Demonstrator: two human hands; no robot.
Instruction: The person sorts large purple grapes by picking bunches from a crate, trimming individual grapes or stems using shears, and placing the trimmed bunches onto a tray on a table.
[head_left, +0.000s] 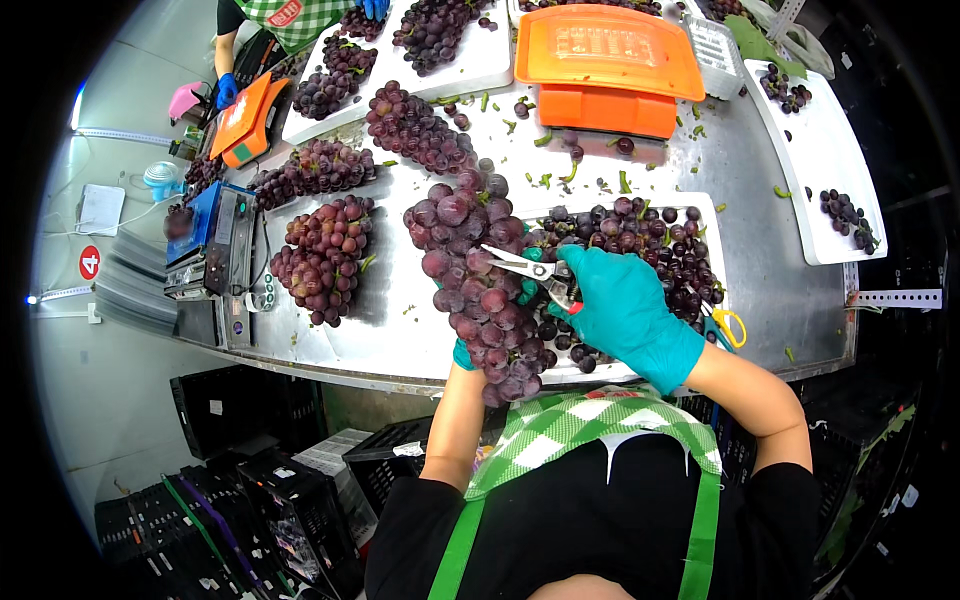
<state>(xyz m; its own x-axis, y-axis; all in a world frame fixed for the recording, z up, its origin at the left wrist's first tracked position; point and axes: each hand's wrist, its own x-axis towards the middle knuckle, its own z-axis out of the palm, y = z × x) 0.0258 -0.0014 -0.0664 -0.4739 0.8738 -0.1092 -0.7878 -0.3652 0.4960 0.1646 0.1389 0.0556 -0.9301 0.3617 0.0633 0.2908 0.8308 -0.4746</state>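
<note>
My right hand (626, 307), in a teal glove, grips a pair of pruning snips (534, 268); their parted blades lie over the right side of a large bunch of red-purple grapes (487, 289). Most of my left hand (466, 355), gloved alike, is hidden behind that bunch, which it holds up; some of its fingers show near the snips. To the right, partly under my right hand, a white foam tray (709, 214) holds many loose dark grapes (679, 251). Yellow-handled scissors (727, 328) rest at its lower right corner. Another red bunch (326, 259) lies on the steel table to the left.
An orange scale (607, 56) stands beyond the tray. More bunches (420, 127) lie on the steel table (405, 307), among cut stem bits. A foam tray (825, 161) is at the right. A co-worker's gloved hand (226, 91) touches another orange scale (246, 120). Black crates (289, 495) stand below.
</note>
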